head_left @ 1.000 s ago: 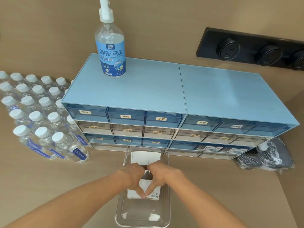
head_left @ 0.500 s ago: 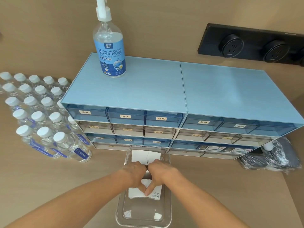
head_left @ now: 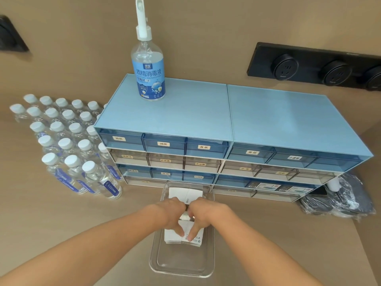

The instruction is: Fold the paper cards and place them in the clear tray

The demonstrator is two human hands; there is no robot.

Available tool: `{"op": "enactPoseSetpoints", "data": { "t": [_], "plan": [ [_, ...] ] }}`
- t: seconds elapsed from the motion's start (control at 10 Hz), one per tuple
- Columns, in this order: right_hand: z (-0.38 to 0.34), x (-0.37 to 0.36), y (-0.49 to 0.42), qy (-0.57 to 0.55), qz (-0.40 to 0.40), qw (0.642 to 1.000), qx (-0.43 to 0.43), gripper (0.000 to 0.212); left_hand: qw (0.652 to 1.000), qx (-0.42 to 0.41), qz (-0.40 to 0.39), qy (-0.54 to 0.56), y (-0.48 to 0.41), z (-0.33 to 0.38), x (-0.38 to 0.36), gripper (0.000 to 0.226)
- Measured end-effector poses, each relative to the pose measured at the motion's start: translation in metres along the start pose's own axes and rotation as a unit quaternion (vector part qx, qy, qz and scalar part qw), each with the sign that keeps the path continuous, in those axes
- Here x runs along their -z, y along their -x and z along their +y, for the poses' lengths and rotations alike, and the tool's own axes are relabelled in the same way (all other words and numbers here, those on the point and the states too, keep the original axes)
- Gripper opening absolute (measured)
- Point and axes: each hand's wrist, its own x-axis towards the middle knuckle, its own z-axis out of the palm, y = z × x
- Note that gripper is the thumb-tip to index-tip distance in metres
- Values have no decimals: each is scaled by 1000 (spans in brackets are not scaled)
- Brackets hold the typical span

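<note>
A clear tray [head_left: 181, 271] lies on the tan counter in front of the drawer unit. Inside it, white paper cards [head_left: 191, 240] form a small stack under my fingers, and another white card [head_left: 185, 194] lies at the tray's far end. My left hand [head_left: 171, 213] and my right hand [head_left: 203, 215] are side by side over the tray, thumbs and fingertips pressing down on the top card of the stack. My hands hide the middle of the cards.
A blue drawer unit [head_left: 226, 124] with labelled drawers stands just behind the tray, with a disinfectant spray bottle [head_left: 148, 67] on top. Several capped water bottles [head_left: 68, 145] crowd the left. A dark bagged item [head_left: 338, 199] lies right. A black socket strip [head_left: 317, 67] is on the wall.
Both hands stay pressed on the card stack in the tray, hardly shifting. The view has tilted slightly, so the scene sits a little lower in frame.
</note>
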Motion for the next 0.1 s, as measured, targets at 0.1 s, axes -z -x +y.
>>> {"op": "enactPoseSetpoints", "data": {
  "t": [0.1],
  "plan": [
    [-5, 1, 7, -12, 15, 1000, -3, 56, 1000, 7, 23, 13, 11, 1, 1, 68]
  ]
}}
